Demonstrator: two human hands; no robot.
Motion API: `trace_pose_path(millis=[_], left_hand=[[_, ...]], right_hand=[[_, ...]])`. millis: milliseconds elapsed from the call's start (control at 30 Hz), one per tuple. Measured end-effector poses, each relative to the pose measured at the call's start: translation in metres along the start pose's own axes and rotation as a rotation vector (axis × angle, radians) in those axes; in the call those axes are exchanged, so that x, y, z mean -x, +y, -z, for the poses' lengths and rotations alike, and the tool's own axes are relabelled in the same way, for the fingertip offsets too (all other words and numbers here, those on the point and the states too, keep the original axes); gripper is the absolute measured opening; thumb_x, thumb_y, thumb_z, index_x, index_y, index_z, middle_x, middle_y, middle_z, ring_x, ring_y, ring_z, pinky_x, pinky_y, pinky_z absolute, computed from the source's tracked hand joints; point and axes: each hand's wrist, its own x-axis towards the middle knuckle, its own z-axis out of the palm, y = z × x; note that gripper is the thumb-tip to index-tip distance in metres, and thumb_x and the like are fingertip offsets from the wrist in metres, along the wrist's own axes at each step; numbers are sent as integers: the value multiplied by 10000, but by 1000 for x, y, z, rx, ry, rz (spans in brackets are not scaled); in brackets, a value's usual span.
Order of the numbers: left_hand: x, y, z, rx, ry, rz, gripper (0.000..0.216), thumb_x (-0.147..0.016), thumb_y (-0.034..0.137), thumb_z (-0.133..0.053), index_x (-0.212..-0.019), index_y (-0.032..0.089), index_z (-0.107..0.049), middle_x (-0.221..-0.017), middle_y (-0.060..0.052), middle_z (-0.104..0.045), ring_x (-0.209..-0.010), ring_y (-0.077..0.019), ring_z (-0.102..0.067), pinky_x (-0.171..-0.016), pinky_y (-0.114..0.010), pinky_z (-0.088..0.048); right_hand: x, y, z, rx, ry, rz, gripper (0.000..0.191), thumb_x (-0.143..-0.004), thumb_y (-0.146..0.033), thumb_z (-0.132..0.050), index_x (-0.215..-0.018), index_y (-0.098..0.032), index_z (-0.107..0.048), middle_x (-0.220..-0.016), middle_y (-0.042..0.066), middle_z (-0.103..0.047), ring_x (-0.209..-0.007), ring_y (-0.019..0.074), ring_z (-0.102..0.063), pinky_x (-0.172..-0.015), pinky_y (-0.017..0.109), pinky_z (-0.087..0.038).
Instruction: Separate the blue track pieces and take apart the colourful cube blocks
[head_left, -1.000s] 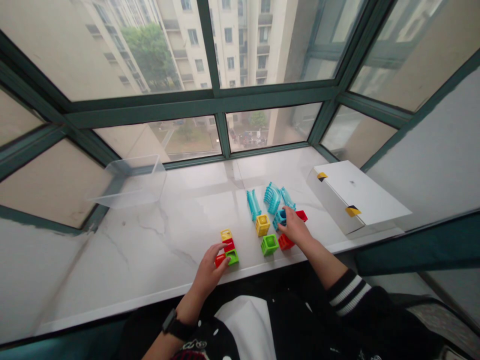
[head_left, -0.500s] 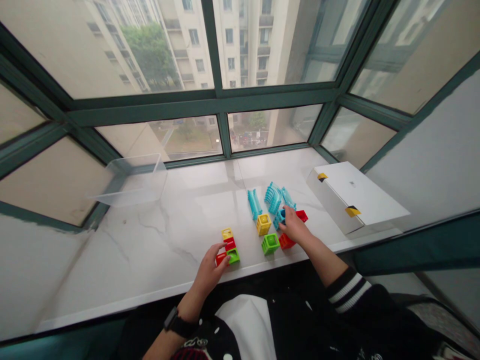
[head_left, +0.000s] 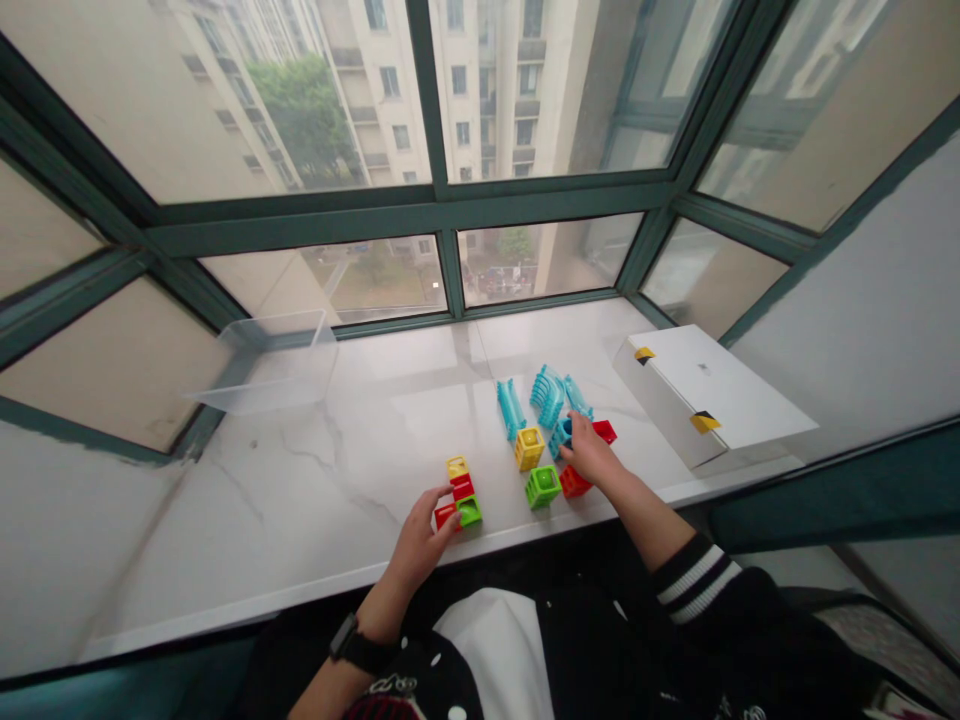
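Observation:
My left hand (head_left: 420,530) is closed round the near end of a group of joined toy blocks on the white counter. That group has a yellow block (head_left: 457,467), a red block (head_left: 463,487), a green block (head_left: 470,512) and another red block partly behind the thumb. Over to the right, my right hand (head_left: 589,452) has its fingers closed on a blue block (head_left: 558,438), which they partly hide. Beside it stand a yellow block (head_left: 529,449), a green block (head_left: 543,487) and a red block (head_left: 574,483); one more red piece (head_left: 604,432) shows past the fingers.
Light-blue track pieces (head_left: 547,396) lie behind the blocks, one straight (head_left: 511,408). A clear plastic bin (head_left: 281,395) is at the back left. On the right sits a white box (head_left: 720,390) with yellow-and-black tabs. Green-framed windows (head_left: 405,222) border the counter (head_left: 360,440).

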Motion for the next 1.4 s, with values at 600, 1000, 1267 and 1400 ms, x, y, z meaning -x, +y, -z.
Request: trace_pose_path(millis=[600, 1000, 1267, 1400], left_hand=[[1, -7, -5, 16, -19, 29, 400, -955, 362, -602, -1333, 230, -586, -1354, -103, -656, -1283, -273, -613, -1134, -495, -465], [2, -25, -20, -72, 40, 43, 571, -796, 190, -718, -1346, 237, -570, -1367, -99, -599, -1322, -284, -565, -1176, -504, -429], [4, -38, -26, -68, -23, 95, 645, -774, 189, -743, -1390, 205, -551, -1361, -121, -642, -1281, -293, -612, -1140, -487, -460], [4, -39, -26, -73, -63, 133, 655, -787, 192, -731, -1415, 199, -548, -1350, -128, -668, -1257, -295, -634, -1118, -479, -474]], right_hand=[[3, -6, -2, 24, 42, -23, 681, -850, -194, -656, -1469, -115, -385, -1419, 235, -519, -1287, 332, -568, -1007, 412, -503], [5, -4, 3, -6, 42, 21, 869, -810, -195, -699, -1583, -188, -303, -1470, 200, -512, -1340, 333, -558, -1085, 452, -493], [25, 2, 38, -23, 107, 96, 831, -834, -307, -719, -1575, -215, -354, -1510, 186, -508, -1419, 356, -489, -1133, 538, -475], [39, -23, 72, -106, 276, 180, 623, -921, -318, -626, -1510, -211, -454, -1429, 169, -570, -1343, 330, -552, -1122, 530, -496]])
